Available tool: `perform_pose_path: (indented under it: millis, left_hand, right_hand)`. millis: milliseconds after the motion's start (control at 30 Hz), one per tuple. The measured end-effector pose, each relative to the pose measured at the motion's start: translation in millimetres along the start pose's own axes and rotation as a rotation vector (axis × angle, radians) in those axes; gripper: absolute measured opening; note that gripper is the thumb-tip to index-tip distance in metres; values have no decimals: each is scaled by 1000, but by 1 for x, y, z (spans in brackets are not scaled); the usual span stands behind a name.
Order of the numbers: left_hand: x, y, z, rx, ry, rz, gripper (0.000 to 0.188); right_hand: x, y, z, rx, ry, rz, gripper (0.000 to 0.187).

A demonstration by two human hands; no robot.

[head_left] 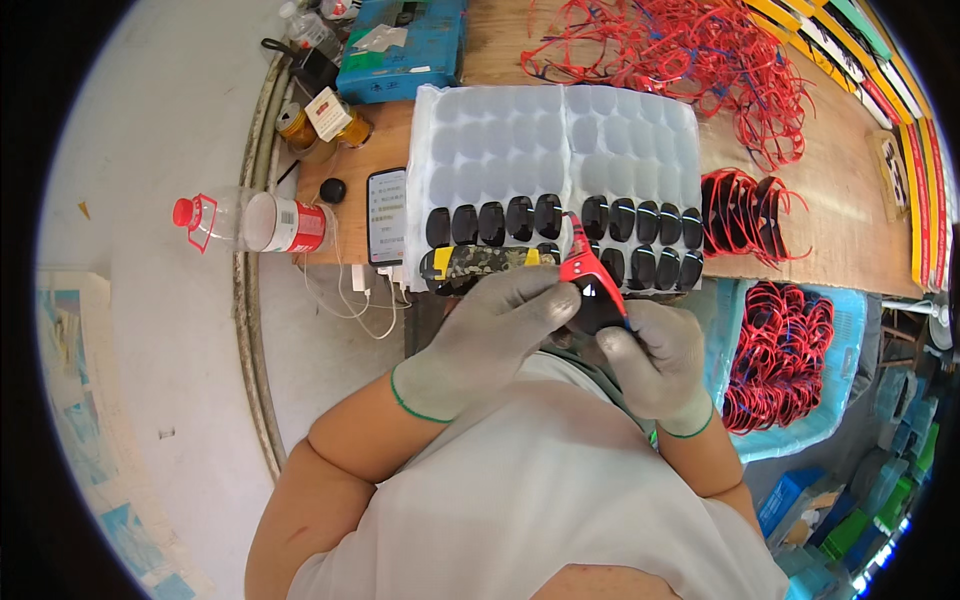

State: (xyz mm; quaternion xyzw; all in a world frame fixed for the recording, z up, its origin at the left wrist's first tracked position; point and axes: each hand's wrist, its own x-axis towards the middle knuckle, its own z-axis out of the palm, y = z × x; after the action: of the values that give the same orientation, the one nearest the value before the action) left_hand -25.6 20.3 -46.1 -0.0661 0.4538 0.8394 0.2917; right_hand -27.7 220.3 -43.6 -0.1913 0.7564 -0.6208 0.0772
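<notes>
Both gloved hands hold a pair of red-framed sunglasses [590, 270] with dark lenses over the near edge of the table. My left hand [490, 335] pinches the frame from the left, thumb on top. On the other side, my right hand [660, 360] grips it with the thumb at a dark lens. Just beyond lies a white tray [555, 110] with rounded pockets. Loose dark lenses [520, 218] fill its near rows. A camouflage-patterned tool with yellow parts [485, 262] rests across the tray's near left side, its kind unclear.
A tangle of red frames [690, 60] covers the far right. Stacked red sunglasses [745, 220] sit right of the tray, above a blue basket [845, 370] holding many more. At left are a phone [386, 215], plastic bottle [285, 222], can [296, 128] and blue box [400, 75].
</notes>
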Motion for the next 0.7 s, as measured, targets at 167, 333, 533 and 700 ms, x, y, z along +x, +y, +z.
perform_pose_path:
  millis: [167,333,533,700]
  left_hand:
    - [-6,4,2,-15,63,87,24]
    - [-8,-1,5,78,28,133,24]
    - [-7,-3,-3,365,-32,220,20]
    - [-12,13,3,239,-35,161,18]
  right_hand:
    - [4,-2,5,-139,-32,-174,15]
    - [3,-3,-1,-199,-21,-222,8]
    - [1,-16,-1,-122,14,-50,5]
    - [3,-20,-4,28,-71,70,8]
